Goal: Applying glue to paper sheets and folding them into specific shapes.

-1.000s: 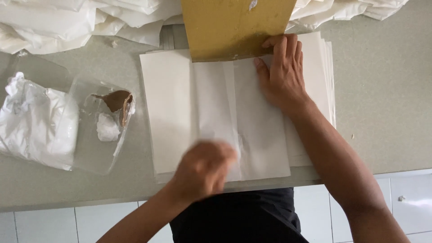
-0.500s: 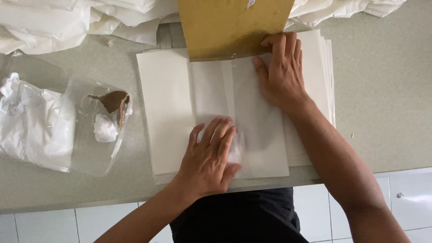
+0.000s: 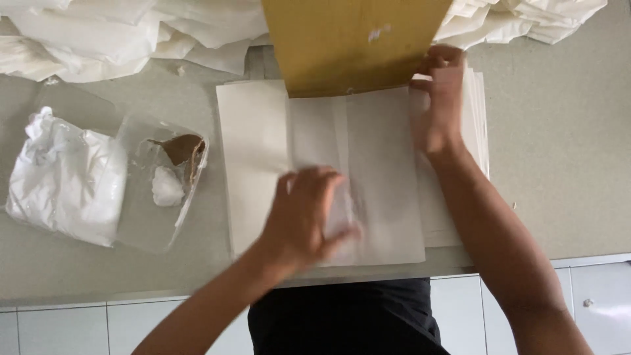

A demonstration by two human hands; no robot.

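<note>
A stack of white paper sheets (image 3: 253, 144) lies on the grey counter in front of me, its top sheet folded inward over the middle. My left hand (image 3: 309, 217) rests on that folded sheet near its lower middle, fingers curled and blurred with motion. My right hand (image 3: 439, 98) is at the right edge of the stack, fingers pinching the folded sheet's upper right corner beside a brown cardboard piece (image 3: 351, 43) that covers the top of the stack.
A crumpled white plastic bag (image 3: 66, 177) lies at the left. Beside it sits a clear plastic bag (image 3: 148, 217) with a white lump and a brown scrap inside. Heaped white paper (image 3: 118, 33) fills the counter's back. The counter edge (image 3: 98, 296) runs near me.
My left hand slid up onto the folded sheet, pressed flat, then curled. My right hand lifted from lying flat and now pinches the sheet's upper right corner.
</note>
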